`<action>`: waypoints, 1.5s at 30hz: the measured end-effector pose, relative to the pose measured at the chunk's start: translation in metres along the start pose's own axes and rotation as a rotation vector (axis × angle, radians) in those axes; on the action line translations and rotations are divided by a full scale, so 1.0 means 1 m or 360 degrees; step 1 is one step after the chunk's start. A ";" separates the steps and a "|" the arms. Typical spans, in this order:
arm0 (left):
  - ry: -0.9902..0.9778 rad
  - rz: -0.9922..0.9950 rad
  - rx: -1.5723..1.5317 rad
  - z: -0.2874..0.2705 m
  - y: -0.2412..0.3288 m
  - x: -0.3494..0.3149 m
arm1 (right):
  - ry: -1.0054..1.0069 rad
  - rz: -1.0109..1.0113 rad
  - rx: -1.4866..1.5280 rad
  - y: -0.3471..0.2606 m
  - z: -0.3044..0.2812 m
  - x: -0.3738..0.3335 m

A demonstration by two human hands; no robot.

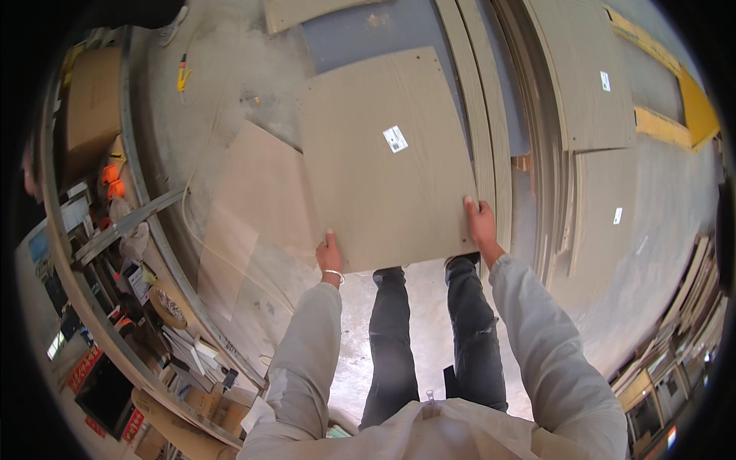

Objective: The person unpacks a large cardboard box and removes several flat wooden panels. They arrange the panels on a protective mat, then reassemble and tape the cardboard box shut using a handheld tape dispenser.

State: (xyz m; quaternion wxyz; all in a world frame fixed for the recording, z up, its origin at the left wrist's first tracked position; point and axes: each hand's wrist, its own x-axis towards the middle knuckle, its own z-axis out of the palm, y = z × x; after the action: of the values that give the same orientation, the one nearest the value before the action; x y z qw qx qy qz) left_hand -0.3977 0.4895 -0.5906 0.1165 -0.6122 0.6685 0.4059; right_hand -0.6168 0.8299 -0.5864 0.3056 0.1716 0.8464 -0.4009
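Between my two hands is a wide grey-brown wood-grain panel point(376, 192) with a white label stuck on its face and small holes near its corners. My left hand point(330, 254) grips its near left edge, thumb on top and the other fingers hidden beneath. On the right edge, close to the near corner, my right hand point(481, 224) holds it in the same way. Beyond and to the right of the held panel lie long narrow wood-grain boards point(479, 100) and a grey-blue sheet point(376, 34).
Stacked panels point(586, 77) with labels stand at right, near a yellow metal frame point(663, 126). A thin brown sheet point(257, 195) lies on the floor at left. Further left is a cluttered metal-framed shelf point(138, 184). A yellow-handled tool point(182, 74) and a cable lie on the floor.
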 end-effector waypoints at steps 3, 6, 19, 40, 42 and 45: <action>-0.0267 -0.0006 -0.0068 0.015 -0.022 0.052 | -0.0157 0.0048 0.0211 0.028 0.027 0.022; -0.0468 0.0165 -0.0275 0.028 -0.031 0.085 | -0.0081 0.0194 0.0102 0.048 0.051 0.043; -0.0527 0.0029 -0.0154 0.039 -0.016 0.148 | 0.0027 0.0117 0.0019 0.080 0.039 -0.044; -0.1155 0.0451 -0.0178 0.445 0.352 -0.154 | 0.1062 0.0936 0.0987 0.307 -0.316 -0.020; -0.1259 0.0358 -0.0322 0.479 0.415 -0.168 | 0.1038 0.0887 0.1011 0.298 -0.314 -0.015; -0.0886 0.0110 -0.0021 0.484 0.450 -0.202 | 0.1079 0.0986 0.0946 0.291 -0.306 -0.023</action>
State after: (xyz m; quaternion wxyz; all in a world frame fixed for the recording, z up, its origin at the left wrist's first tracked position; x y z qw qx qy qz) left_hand -0.9292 0.9320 -0.5902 0.2777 -0.4549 0.6285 0.5665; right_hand -0.5597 1.2486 -0.5880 0.0577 0.6116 0.6576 -0.4361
